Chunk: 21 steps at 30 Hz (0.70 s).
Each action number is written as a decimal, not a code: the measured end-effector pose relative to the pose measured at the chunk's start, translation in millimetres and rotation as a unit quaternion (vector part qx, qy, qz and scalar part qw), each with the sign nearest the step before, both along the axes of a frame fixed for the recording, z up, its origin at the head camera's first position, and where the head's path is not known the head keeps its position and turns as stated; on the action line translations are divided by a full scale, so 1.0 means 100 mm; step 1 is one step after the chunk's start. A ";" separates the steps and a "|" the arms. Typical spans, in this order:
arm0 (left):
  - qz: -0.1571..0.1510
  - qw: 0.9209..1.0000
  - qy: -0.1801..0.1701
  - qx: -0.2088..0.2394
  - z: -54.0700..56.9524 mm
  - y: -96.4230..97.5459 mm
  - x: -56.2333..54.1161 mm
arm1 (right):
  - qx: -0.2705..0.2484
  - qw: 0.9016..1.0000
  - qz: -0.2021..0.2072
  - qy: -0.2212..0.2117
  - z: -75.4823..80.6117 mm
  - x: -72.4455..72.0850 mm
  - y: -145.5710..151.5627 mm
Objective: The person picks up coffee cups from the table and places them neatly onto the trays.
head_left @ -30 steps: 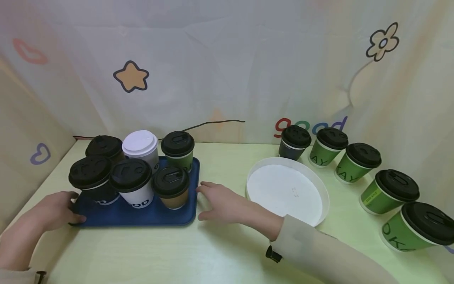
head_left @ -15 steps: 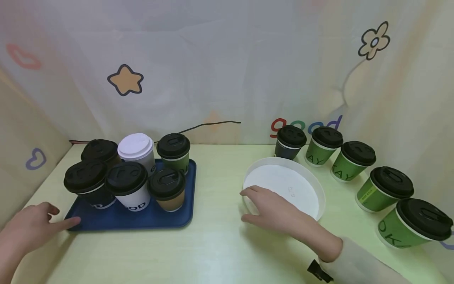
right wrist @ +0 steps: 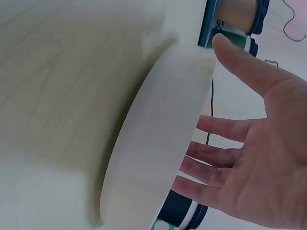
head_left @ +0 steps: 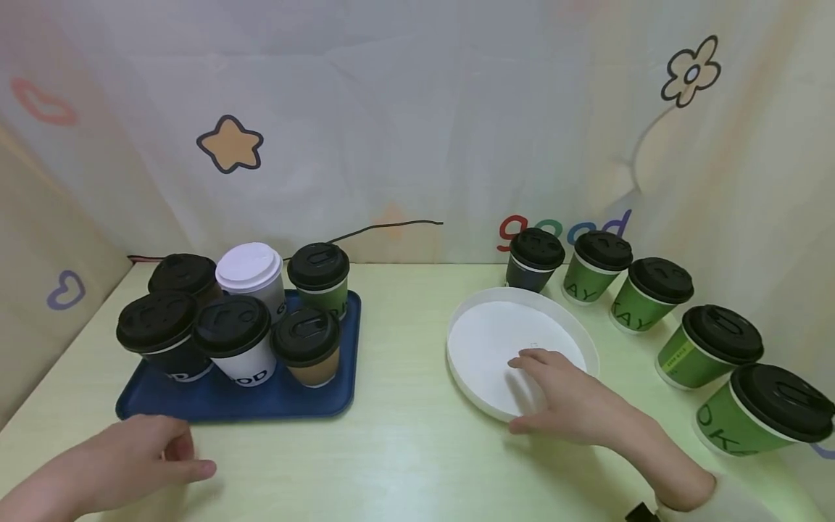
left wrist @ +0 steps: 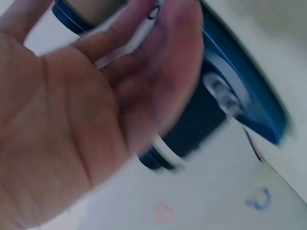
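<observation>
My left hand hovers before the front edge of a blue tray, fingers loosely bent with nothing in them. On that tray stand several lidded paper coffee cups, among them a white cup with a black lid, a brown cup and a white-lidded cup. Over the front right part of a round white shallow dish is my right hand, holding nothing. In the right wrist view its fingers spread above the rim of the round dish.
Along the right side stands a curved row of lidded cups: a dark cup at the back, then several green ones, the nearest a large green cup. A printed curtain hangs behind the pale table.
My right hand has left the blue tray's right side and moved right, over the round dish. My left hand has come off the tray's left corner and shifted right and nearer.
</observation>
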<state>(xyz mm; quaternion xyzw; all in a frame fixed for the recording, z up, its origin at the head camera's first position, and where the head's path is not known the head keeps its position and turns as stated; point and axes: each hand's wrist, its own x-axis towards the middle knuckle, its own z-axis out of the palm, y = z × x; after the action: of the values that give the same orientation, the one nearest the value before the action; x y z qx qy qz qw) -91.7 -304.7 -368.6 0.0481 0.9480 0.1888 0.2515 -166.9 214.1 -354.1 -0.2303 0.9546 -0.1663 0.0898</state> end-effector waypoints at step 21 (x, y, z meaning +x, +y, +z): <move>-0.195 0.959 0.128 0.160 0.10 1.50 -0.26 | -0.070 0.987 -0.143 -0.001 -0.11 -0.42 0.63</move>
<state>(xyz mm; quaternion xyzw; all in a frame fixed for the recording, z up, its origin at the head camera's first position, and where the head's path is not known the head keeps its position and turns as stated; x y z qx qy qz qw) -117.8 -154.3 -359.1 0.2950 0.9021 0.2775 0.1492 -208.8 276.7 -365.4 -0.0974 0.9636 -0.2441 0.0501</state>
